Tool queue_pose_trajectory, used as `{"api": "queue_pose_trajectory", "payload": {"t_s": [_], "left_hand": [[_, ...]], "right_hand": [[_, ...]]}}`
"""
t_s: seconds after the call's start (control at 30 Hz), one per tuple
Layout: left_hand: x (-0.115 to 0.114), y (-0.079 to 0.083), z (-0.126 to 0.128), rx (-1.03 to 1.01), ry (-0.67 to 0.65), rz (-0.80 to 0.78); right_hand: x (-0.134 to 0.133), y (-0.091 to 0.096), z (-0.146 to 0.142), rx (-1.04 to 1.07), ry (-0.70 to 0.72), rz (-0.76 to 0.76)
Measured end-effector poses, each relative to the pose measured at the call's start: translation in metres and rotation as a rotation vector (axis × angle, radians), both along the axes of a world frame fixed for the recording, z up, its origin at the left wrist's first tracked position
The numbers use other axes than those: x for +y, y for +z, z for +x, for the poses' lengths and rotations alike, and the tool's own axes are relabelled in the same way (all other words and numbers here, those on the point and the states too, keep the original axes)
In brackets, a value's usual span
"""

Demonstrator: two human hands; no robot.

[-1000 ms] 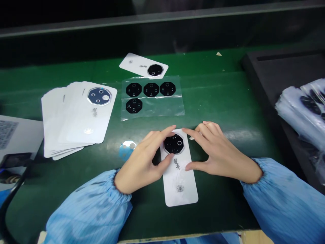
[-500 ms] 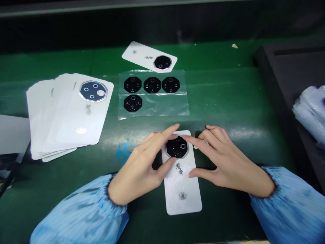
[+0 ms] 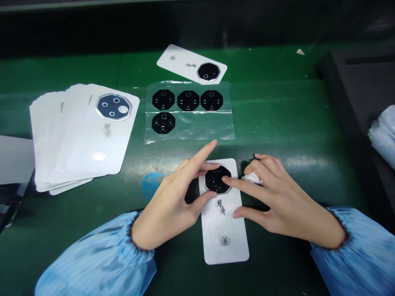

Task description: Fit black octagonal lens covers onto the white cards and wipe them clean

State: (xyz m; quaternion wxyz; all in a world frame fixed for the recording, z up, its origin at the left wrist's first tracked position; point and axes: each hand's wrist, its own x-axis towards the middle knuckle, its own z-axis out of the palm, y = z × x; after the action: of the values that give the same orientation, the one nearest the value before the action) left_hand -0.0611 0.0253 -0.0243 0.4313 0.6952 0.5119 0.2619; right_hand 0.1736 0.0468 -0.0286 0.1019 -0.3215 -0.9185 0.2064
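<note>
A white phone back panel (image 3: 224,230) lies upright before me, with a black octagonal camera lens cover (image 3: 216,181) set within its silver-edged ring. My left hand (image 3: 177,197) spans the cover from the left, thumb at its lower edge and another finger at its upper edge; the index finger is raised. With its index fingertip, my right hand (image 3: 271,193) touches the right part of the cover. Its thumb rests at the panel's right edge, and its curled fingers hold a crumpled white wipe (image 3: 253,178).
A fanned stack of white back panels (image 3: 70,139) lies left. Several black lens covers (image 3: 188,100) sit on a clear film sheet (image 3: 200,127); another white panel (image 3: 182,61) lies behind it. A blue film piece (image 3: 151,185) is by my left hand. Right stands a dark tray (image 3: 348,94) with white bundled material (image 3: 384,135).
My right index fingertip has moved from the cover's upper edge down onto its right part. My left index finger has lifted higher. The white wipe shows more clearly. The whole view has shifted slightly.
</note>
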Motion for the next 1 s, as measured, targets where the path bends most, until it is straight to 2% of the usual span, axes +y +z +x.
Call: {"api": "queue_pose_trajectory", "payload": {"t_s": [0.27, 1.0], "left_hand": [[-0.0006, -0.0015, 0.0015, -0.099, 0.066, -0.062], [-0.0051, 0.0024, 0.0044, 0.1, -0.001, 0.028]], "right_hand": [[-0.0004, 0.0004, -0.0002, -0.006, -0.004, 0.009], [0.0004, -0.0014, 0.0008, -0.006, 0.01, 0.019]]}}
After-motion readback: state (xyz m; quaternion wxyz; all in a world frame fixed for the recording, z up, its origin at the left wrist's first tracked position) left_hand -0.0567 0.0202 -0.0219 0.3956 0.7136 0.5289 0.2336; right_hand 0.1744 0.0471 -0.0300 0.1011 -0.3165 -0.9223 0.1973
